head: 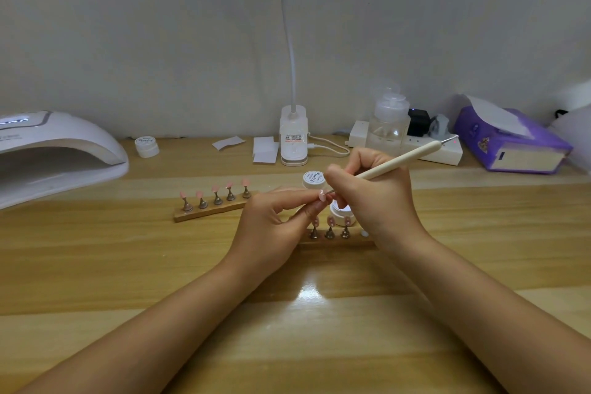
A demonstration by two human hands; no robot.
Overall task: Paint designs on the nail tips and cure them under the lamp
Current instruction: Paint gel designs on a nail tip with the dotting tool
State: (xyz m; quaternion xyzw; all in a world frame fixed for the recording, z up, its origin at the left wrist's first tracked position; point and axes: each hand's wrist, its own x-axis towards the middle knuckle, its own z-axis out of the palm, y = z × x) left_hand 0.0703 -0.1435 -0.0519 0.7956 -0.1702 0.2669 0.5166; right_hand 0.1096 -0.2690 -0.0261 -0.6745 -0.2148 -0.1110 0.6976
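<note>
My left hand [271,221] pinches a small pink nail tip [321,195] between thumb and fingers above the table. My right hand [374,198] grips a cream dotting pen [403,158], whose metal point touches that tip. A wooden holder [211,213] carries several pink nail tips [216,188] on metal stands to the left. A second holder [332,241], partly hidden by my hands, bears three decorated tips [331,221]. An open white gel jar [340,209] sits under my right hand, with its lid [314,179] behind. The white curing lamp [54,153] stands at far left.
At the back are another white jar [147,146], white paper pads [265,149], a clip desk light base [293,137] with cable, a clear pump bottle [388,125], a white power strip [444,150] and a purple tissue box [511,141]. The wall is close behind.
</note>
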